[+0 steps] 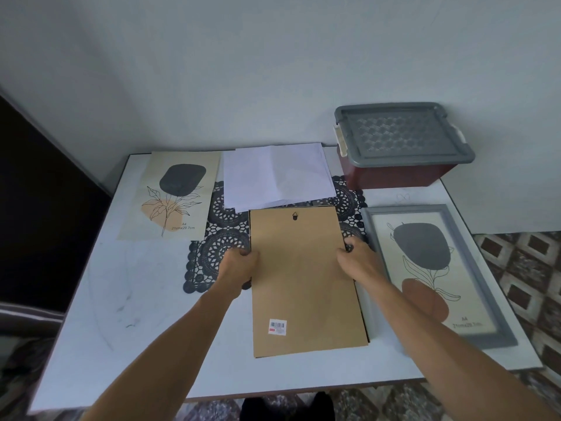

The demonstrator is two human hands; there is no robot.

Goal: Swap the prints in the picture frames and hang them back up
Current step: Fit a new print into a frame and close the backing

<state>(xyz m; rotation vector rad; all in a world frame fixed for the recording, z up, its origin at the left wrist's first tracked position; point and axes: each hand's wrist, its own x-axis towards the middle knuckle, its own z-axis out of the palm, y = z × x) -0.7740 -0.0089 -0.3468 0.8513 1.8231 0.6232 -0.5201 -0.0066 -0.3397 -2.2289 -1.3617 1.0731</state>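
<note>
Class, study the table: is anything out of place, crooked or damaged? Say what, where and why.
Nothing looks damaged or spilled. The white sheets at the back lie fanned unevenly and creased over the black lace mat. One print lies loose, unframed, at back left.

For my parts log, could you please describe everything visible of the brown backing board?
The brown backing board is a cardboard-like rectangle held roughly flat over the table and black lace mat. It has a small black hanger near its far edge and a barcode sticker near its near edge. The left hand and right hand grip its sides.
</note>
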